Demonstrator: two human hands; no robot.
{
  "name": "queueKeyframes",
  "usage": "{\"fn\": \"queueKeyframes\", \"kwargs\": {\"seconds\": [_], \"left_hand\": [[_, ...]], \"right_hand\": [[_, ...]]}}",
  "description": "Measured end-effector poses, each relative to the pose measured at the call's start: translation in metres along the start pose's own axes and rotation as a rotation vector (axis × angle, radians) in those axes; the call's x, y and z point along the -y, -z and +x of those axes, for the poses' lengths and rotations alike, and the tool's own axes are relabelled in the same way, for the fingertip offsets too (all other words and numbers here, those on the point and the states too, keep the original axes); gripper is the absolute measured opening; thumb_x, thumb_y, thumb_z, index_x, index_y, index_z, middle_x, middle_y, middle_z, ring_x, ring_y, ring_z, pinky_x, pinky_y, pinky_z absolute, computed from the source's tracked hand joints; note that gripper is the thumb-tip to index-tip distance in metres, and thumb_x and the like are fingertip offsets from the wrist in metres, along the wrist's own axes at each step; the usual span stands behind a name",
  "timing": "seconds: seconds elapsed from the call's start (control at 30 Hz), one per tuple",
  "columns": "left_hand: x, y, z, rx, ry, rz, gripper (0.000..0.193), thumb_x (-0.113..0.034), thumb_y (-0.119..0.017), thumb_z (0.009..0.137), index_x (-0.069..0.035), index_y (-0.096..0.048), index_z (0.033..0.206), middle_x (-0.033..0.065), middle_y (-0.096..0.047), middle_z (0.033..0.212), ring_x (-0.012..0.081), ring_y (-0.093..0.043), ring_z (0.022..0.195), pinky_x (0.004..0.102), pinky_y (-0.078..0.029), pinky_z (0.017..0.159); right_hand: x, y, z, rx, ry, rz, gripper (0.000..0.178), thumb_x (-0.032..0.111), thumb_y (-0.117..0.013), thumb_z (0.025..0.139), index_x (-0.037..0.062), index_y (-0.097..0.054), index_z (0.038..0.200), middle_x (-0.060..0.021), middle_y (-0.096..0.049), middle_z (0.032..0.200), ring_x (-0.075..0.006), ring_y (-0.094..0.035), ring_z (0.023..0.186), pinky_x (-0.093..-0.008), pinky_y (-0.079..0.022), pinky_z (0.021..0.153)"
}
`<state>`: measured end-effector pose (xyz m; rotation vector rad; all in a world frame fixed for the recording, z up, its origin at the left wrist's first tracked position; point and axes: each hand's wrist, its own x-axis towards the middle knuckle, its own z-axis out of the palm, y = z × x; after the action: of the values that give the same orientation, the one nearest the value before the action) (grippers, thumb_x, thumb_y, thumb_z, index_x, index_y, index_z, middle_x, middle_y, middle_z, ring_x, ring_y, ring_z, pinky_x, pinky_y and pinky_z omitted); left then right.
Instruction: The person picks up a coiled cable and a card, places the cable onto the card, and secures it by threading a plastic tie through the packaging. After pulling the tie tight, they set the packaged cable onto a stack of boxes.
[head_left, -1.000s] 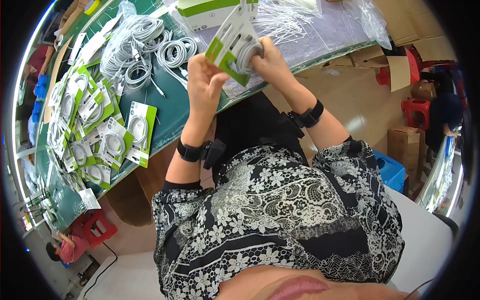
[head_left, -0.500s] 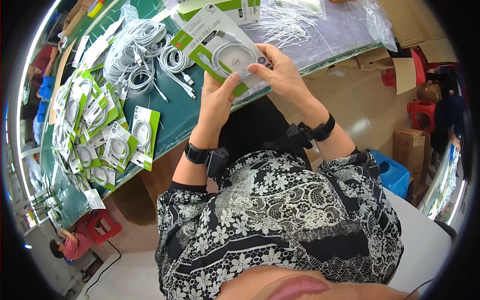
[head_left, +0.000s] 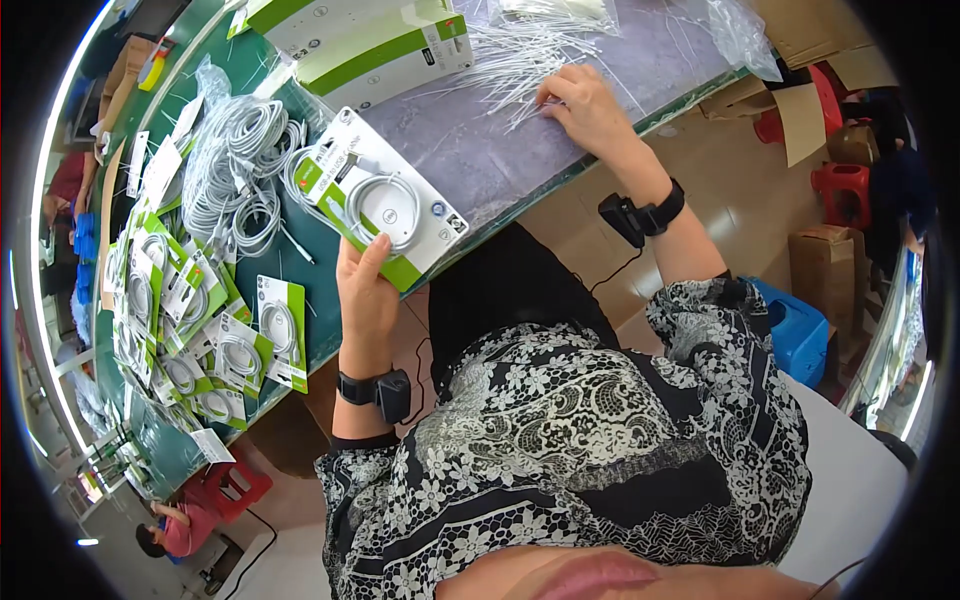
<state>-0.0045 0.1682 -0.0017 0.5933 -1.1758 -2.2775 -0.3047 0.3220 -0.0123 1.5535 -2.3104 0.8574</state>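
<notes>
My left hand (head_left: pixel 368 290) is closed on the lower edge of a carded cable package (head_left: pixel 385 215), a white and green card with a coiled white cable on its front. The package is tilted over the table's near edge. At the edge of a loose heap of thin white cable ties (head_left: pixel 500 75), my right hand (head_left: pixel 592 108) has its fingers curled and pinched at the tips on a tie, whose ends are partly lost among the others. Left of the package lies a heap of coiled grey-white cables (head_left: pixel 235 165), partly in clear plastic.
Several finished-looking carded cables (head_left: pixel 160 320) pile up along the table's left side. White and green boxes (head_left: pixel 385 65) stand at the back. A clear plastic bag (head_left: pixel 740 40) lies at the far right. On the floor are a blue plastic stool (head_left: pixel 790 335) and a cardboard carton (head_left: pixel 825 280).
My right hand has let go of the package and moved right to the cable ties. My left hand, still holding the package, has come left and lower.
</notes>
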Motion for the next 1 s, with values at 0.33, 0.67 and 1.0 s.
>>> {"fn": "queueKeyframes", "kwargs": {"seconds": [0.33,0.67,1.0], "left_hand": [[0.002,-0.009,0.006,0.036,0.039,-0.018,0.046,-0.008,-0.057,0.089,0.001,-0.040,0.131,0.0113,-0.054,0.124,0.0208,-0.055,0.113,0.0351,-0.043,0.098],[-0.009,-0.022,0.023,0.407,0.229,-1.003,0.024,-0.013,-0.052,0.092,0.002,-0.045,0.110,0.0081,-0.056,0.093,0.0175,-0.060,0.087,0.0288,-0.054,0.066],[-0.027,-0.052,0.033,0.445,0.402,-1.610,0.015,-0.006,-0.047,0.092,0.005,-0.041,0.100,0.0083,-0.048,0.070,0.0144,-0.053,0.049,0.0205,-0.045,0.039]], "right_hand": [[-0.002,-0.003,0.009,0.023,0.160,0.052,0.013,0.004,-0.070,0.073,0.0109,-0.062,0.080,-0.0010,-0.057,0.084,-0.0219,-0.053,0.087,-0.0366,-0.039,0.082],[0.079,0.019,0.038,-0.066,0.246,0.362,0.011,0.000,-0.069,0.072,0.0073,-0.061,0.076,-0.0024,-0.059,0.076,-0.0215,-0.055,0.080,-0.0337,-0.039,0.082],[0.156,0.035,0.037,-0.184,0.223,0.509,0.013,-0.001,-0.070,0.070,0.0065,-0.063,0.078,-0.0035,-0.057,0.073,-0.0217,-0.053,0.076,-0.0319,-0.040,0.078]]}}
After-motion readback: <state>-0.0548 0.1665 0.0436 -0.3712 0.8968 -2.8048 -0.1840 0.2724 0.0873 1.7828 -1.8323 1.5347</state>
